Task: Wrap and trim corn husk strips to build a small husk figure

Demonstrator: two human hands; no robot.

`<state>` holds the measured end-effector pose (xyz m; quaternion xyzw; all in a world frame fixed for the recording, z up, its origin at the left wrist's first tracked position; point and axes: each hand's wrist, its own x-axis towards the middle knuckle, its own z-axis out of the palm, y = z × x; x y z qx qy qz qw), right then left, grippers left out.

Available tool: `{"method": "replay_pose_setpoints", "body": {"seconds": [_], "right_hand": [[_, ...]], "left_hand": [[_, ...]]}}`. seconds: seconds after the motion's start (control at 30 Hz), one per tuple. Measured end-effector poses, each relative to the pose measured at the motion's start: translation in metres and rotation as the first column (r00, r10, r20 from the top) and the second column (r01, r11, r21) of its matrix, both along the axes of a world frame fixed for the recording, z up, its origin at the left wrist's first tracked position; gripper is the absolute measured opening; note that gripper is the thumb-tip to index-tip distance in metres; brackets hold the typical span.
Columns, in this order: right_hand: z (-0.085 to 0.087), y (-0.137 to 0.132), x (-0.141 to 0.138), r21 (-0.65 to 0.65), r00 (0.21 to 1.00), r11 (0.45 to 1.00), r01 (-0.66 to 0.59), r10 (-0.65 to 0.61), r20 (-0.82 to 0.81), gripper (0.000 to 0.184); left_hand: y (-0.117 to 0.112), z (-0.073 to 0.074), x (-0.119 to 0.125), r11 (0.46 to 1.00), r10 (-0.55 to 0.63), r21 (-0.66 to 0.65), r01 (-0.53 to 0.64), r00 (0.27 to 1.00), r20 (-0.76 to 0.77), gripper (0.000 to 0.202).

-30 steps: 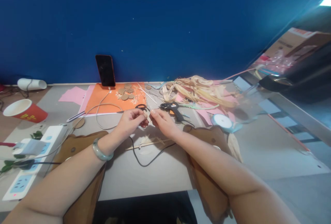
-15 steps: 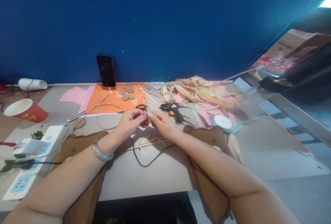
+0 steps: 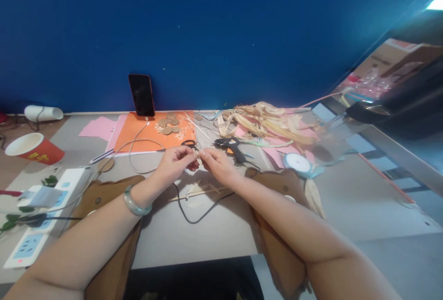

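Note:
My left hand and my right hand meet over the middle of the table, thumbs and fingertips pinched close together. Whatever sits between the fingertips is small and mostly hidden; a pale bit shows there. Just beyond the hands lie black-handled scissors, partly covered, and to the right a black glue gun. Below the hands, pale strips and a thin stick rest on the table beside a black cord.
Dried corn husks are heaped at the back right, near a ribbon spool. Round brown discs lie on orange paper. A phone leans on the blue wall. At left stand a red paper cup and a power strip. Brown cushions lie under both forearms.
The fingertips shift very slightly against each other, the right-hand ones edging a little. Both hands stay pinched in the same place, and nothing else has visibly moved.

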<state>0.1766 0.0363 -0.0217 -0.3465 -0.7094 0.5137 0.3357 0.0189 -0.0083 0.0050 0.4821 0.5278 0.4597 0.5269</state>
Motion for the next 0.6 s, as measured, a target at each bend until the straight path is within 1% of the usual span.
{"method": "replay_pose_setpoints", "body": {"seconds": [0.07, 0.1, 0.13, 0.17, 0.2, 0.27, 0.33, 0.4, 0.43, 0.47, 0.5, 0.53, 0.57, 0.6], "right_hand": [[-0.002, 0.001, 0.0, -0.047, 0.996, 0.998, 0.032, -0.035, -0.078, 0.048], [-0.003, 0.002, 0.0, -0.076, 0.991, 0.996, 0.048, -0.057, -0.119, 0.048], [-0.003, 0.003, -0.001, -0.105, 0.985, 0.993, 0.062, -0.077, -0.154, 0.047], [-0.003, 0.004, -0.001, -0.132, 0.979, 0.989, 0.073, -0.096, -0.179, 0.047], [-0.003, 0.004, -0.001, -0.154, 0.975, 0.985, 0.08, -0.11, -0.195, 0.048], [-0.002, 0.004, -0.001, -0.18, 0.97, 0.98, 0.088, -0.125, -0.207, 0.049], [-0.001, 0.005, -0.001, -0.184, 0.969, 0.979, 0.092, -0.131, -0.209, 0.049], [-0.002, 0.006, 0.0, -0.169, 0.97, 0.98, 0.101, -0.135, -0.203, 0.049], [-0.003, 0.007, 0.0, -0.157, 0.971, 0.981, 0.11, -0.14, -0.196, 0.049], [-0.004, 0.008, 0.0, -0.145, 0.972, 0.982, 0.12, -0.146, -0.185, 0.049], [-0.005, 0.009, 0.0, -0.132, 0.973, 0.982, 0.133, -0.154, -0.17, 0.049], [-0.007, 0.01, 0.001, -0.12, 0.975, 0.982, 0.146, -0.163, -0.15, 0.049], [-0.008, 0.011, 0.001, -0.108, 0.978, 0.982, 0.157, -0.17, -0.124, 0.049], [-0.009, 0.013, 0.001, -0.097, 0.98, 0.982, 0.165, -0.174, -0.095, 0.049]], "left_hand": [[0.001, -0.002, -0.001, 0.999, -0.022, -0.031, 0.021, 0.999, -0.031, 0.021], [0.002, -0.003, -0.001, 0.997, -0.061, -0.05, 0.058, 0.995, -0.073, 0.02], [0.002, -0.005, -0.002, 0.991, -0.129, -0.066, 0.121, 0.982, -0.136, 0.02], [0.001, -0.007, -0.003, 0.977, -0.213, -0.08, 0.2, 0.954, -0.213, 0.02], [0.0, -0.01, -0.004, 0.954, -0.299, -0.094, 0.284, 0.907, -0.297, 0.021], [-0.002, -0.014, -0.005, 0.894, -0.44, -0.128, 0.43, 0.783, -0.441, 0.021], [-0.005, -0.016, -0.006, 0.833, -0.527, -0.165, 0.528, 0.667, -0.527, 0.021], [-0.005, -0.016, -0.009, 0.78, -0.584, -0.195, 0.595, 0.58, -0.568, 0.021], [-0.004, -0.015, -0.011, 0.772, -0.589, -0.2, 0.603, 0.562, -0.581, 0.021], [-0.003, -0.014, -0.014, 0.789, -0.567, -0.197, 0.582, 0.567, -0.597, 0.022], [0.0, -0.013, -0.017, 0.822, -0.522, -0.186, 0.538, 0.581, -0.624, 0.024], [0.003, -0.012, -0.02, 0.873, -0.441, -0.164, 0.459, 0.602, -0.666, 0.026], [0.007, -0.011, -0.024, 0.924, -0.336, -0.127, 0.361, 0.604, -0.722, 0.027], [0.011, -0.01, -0.027, 0.959, -0.233, -0.088, 0.271, 0.568, -0.789, 0.026]]}}
